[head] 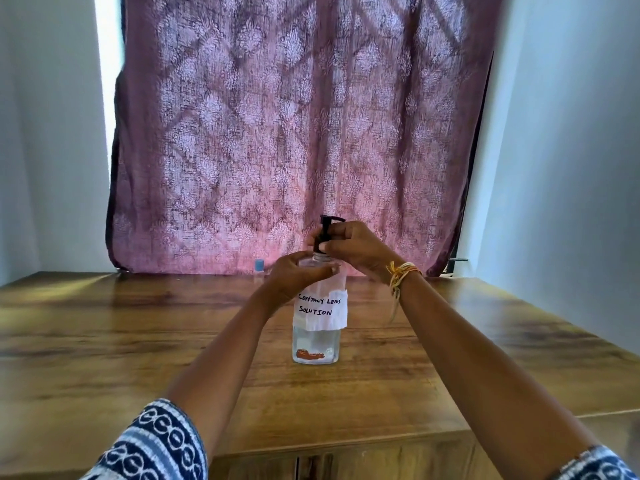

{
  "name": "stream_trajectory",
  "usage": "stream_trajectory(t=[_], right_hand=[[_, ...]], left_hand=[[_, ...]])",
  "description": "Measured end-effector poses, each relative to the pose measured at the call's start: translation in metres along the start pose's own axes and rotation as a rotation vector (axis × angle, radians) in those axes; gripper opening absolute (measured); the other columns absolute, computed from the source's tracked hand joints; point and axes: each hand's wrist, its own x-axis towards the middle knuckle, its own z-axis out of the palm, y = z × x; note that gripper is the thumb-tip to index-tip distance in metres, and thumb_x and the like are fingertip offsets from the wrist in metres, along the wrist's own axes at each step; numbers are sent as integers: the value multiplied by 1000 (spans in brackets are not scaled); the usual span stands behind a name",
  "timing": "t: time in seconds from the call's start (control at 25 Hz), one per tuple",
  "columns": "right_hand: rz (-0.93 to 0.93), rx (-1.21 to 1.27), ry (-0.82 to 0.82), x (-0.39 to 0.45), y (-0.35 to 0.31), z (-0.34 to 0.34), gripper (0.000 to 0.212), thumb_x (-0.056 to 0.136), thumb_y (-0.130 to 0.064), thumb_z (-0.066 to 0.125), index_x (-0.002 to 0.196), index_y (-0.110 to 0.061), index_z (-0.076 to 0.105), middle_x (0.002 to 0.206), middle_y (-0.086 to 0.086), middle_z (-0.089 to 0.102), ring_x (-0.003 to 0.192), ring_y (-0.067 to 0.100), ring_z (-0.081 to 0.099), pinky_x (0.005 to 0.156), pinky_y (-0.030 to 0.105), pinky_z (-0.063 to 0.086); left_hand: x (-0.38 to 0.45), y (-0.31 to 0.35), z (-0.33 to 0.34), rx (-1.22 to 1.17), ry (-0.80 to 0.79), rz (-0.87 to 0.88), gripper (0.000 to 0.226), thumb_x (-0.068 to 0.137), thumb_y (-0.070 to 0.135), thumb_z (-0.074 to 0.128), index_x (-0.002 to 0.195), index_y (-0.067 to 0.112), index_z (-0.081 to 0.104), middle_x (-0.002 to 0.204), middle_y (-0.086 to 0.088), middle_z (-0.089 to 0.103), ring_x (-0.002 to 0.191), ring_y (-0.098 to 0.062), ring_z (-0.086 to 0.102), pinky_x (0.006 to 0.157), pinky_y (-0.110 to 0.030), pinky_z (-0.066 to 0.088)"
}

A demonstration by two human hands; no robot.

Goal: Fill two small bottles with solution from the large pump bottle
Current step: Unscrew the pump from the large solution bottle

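A large clear pump bottle [317,327] stands upright in the middle of the wooden table [138,341]. It carries a white label reading "contact lens solution" and a black pump head [327,225]. My left hand [298,275] grips the bottle's shoulder. My right hand [353,245] pinches the black pump collar at the neck. A small clear bottle with a blue cap [259,268] stands farther back, just left of my left hand. No other small bottle can be seen.
A patterned purple curtain [294,133] hangs behind the table's far edge. White walls close in on both sides. The table's front edge runs just below my forearms, with a lower ledge at the right front.
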Motion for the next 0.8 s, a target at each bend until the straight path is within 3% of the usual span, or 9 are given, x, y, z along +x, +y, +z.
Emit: stream_trajectory(t=[0.16, 0.24, 0.4, 0.52, 0.6, 0.68, 0.8], right_hand=[[-23, -128, 243, 1, 4, 7, 30, 66, -21, 87, 88, -4, 75, 93, 24, 73, 79, 23, 67, 81, 39, 56], [4, -108, 300, 2, 6, 8, 32, 62, -23, 89, 86, -8, 75, 89, 19, 74, 79, 23, 69, 82, 40, 57], [18, -36, 295, -2, 6, 5, 26, 62, -15, 89, 83, -16, 73, 81, 2, 74, 75, 14, 70, 77, 31, 57], [-9, 17, 240, -8, 3, -2, 27, 70, -1, 80, 87, -20, 70, 91, 8, 75, 81, 17, 72, 82, 30, 57], [-20, 59, 196, -10, 0, -3, 29, 75, 6, 73, 90, -19, 68, 94, 10, 75, 77, 13, 72, 77, 25, 57], [-16, 54, 173, -9, -3, 2, 30, 74, 2, 76, 91, -21, 65, 90, 4, 75, 74, 9, 72, 71, 21, 56], [-14, -75, 244, -5, 1, 7, 37, 64, -18, 88, 90, -23, 62, 84, 8, 74, 79, 19, 72, 76, 31, 58]], left_hand=[[-2, 2, 1, -18, -6, 8, 63, 55, 46, 82, 110, 17, 69, 101, -8, 76, 88, -23, 73, 82, -37, 59], [-4, 2, 2, -37, -13, 10, 57, 58, 43, 82, 107, 17, 70, 101, -8, 76, 88, -23, 73, 80, -36, 59], [-8, 3, 3, -77, -19, 12, 30, 70, 30, 83, 95, 24, 68, 98, -7, 75, 86, -24, 73, 78, -36, 59], [-9, 4, 2, -92, -9, 5, 27, 71, 28, 82, 92, 27, 66, 93, -5, 75, 83, -22, 73, 78, -36, 59], [-9, 3, 3, -97, -9, 2, 33, 69, 30, 84, 96, 25, 66, 93, -5, 76, 82, -22, 73, 77, -36, 59], [-9, 3, 3, -96, -5, 3, 34, 68, 31, 84, 97, 25, 67, 96, -7, 76, 84, -23, 73, 78, -37, 59], [-9, 3, 3, -88, 1, 11, 27, 71, 29, 83, 94, 25, 68, 96, -8, 76, 86, -26, 74, 81, -39, 59]])
